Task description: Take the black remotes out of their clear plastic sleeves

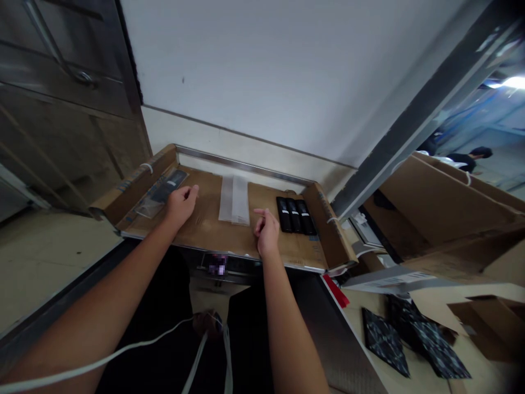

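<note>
My left hand (181, 204) is over the left part of a cardboard-lined tray (200, 224), its fingers curled together with nothing visible in them. Close beside it lies a dark flat item (174, 180) with clear plastic film (148, 208) at its near end. My right hand (267, 232) hovers right of centre, index finger stretched out and the other fingers loosely bent, holding nothing. Between the hands are translucent white plastic sleeves (234, 200), lying flat. To the right of my right hand, three black oblong packs (294, 214) with small white labels lie side by side.
Raised cardboard flaps (328, 219) wall the tray's sides. A white wall (262, 71) stands behind it, a metal door (61, 82) at left. Large cardboard boxes (451, 208) and black patterned packs (385, 339) are at right. A pale cord (123, 350) crosses below my left arm. Another person (471, 158) is far right.
</note>
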The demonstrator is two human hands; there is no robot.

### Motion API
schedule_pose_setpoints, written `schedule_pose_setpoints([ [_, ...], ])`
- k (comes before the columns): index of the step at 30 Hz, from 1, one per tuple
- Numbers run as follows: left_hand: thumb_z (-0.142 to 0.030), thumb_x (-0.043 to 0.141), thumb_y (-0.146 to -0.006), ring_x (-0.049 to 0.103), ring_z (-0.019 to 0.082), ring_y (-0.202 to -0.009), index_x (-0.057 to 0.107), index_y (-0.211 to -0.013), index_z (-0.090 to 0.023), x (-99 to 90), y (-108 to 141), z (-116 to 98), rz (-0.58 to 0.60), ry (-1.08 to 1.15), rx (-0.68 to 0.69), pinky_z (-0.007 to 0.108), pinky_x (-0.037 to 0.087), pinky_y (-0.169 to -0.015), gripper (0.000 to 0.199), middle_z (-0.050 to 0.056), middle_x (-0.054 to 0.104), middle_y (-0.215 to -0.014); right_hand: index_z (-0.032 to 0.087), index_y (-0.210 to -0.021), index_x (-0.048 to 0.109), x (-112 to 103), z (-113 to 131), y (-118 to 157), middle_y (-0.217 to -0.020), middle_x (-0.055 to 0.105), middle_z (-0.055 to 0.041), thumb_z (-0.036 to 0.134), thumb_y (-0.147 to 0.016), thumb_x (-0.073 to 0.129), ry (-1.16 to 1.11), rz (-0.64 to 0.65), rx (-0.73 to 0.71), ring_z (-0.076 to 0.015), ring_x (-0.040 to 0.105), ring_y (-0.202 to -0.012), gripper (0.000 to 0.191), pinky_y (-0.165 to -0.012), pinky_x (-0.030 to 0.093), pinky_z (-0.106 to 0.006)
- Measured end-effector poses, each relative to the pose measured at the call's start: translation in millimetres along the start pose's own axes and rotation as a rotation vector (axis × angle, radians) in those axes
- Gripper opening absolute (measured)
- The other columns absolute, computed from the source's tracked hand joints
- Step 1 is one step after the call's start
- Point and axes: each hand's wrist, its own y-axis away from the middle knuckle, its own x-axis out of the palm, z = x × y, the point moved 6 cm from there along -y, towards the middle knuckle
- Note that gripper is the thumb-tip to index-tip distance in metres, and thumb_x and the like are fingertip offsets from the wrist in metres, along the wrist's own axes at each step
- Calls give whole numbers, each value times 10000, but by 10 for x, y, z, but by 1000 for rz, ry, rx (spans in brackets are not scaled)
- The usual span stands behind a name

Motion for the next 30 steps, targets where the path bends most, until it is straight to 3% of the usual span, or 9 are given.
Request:
schedule_pose_setpoints([
  [2,-458,436,-927,565,183,-702,612,-728,-196,-29,33,-159,16,-140,110,284,409,-692,373,36,607,-691,171,-884,658,-52,-27,-18,-459,346,81,607,-879,470,-21,-81,4,-87,272,-392,475,-403,200,-243],
  [5,-368,517,-884,584,261,-1016,651,-963,-178,-124,-31,-332,50,-415,233,347,424,-900,246,124,662,-1048,179,-876,635,-55,-67,-34,-472,342,84,583,-869,477,-38,-96,38,-88,268,-394,434,-407,196,-243],
  [7,-340,556,-860,542,342,-1132,603,-1157,-116,-227,-175,-281,109,-606,136,433,420,-936,375,216,604,-1226,181,-874,627,-47,-74,-39,-484,351,80,580,-862,476,-29,-88,49,-88,276,-401,427,-410,198,-242],
  [10,-350,597,-849,584,408,-1063,519,-1250,-13,-314,-378,-104,346,-795,-49,479,452,-849,528,325,587,-1224,184,-863,622,-44,-79,-45,-506,367,73,590,-845,483,-8,-83,57,-90,290,-420,430,-418,211,-244],
  [12,-407,631,-842,615,389,-1014,519,-1223,-5,-321,-462,-59,449,-813,-62,449,461,-829,565,331,613,-1182,184,-852,621,-46,-88,-51,-521,376,69,593,-830,496,-18,-83,58,-90,296,-432,428,-424,217,-245],
  [18,-620,630,-810,582,386,-1082,504,-1199,4,-189,-556,-28,357,-741,-56,443,443,-884,746,346,581,-1222,200,-862,611,-37,-114,-60,-535,365,74,554,-818,506,-25,-51,79,-93,301,-440,372,-433,202,-242],
  [22,-424,533,-913,550,392,-1163,496,-1268,-19,-18,-649,101,401,-701,-61,467,427,-923,539,324,527,-1330,202,-844,607,-36,-100,-57,-529,373,70,529,-800,514,-41,-55,97,-94,296,-438,343,-426,195,-242],
  [24,-259,550,-880,569,370,-1163,534,-1255,-57,-8,-762,191,410,-711,-65,435,434,-923,427,287,557,-1316,201,-837,605,-36,-91,-58,-525,377,70,522,-799,509,-53,-62,93,-92,297,-433,337,-424,202,-241],
  [30,-18,587,-748,603,300,-1114,586,-1230,-65,-40,-1071,386,513,-766,126,352,419,-965,484,218,632,-1266,196,-823,611,-19,-102,-95,-506,394,73,491,-782,537,-101,-54,85,-86,291,-417,307,-413,199,-238],
])
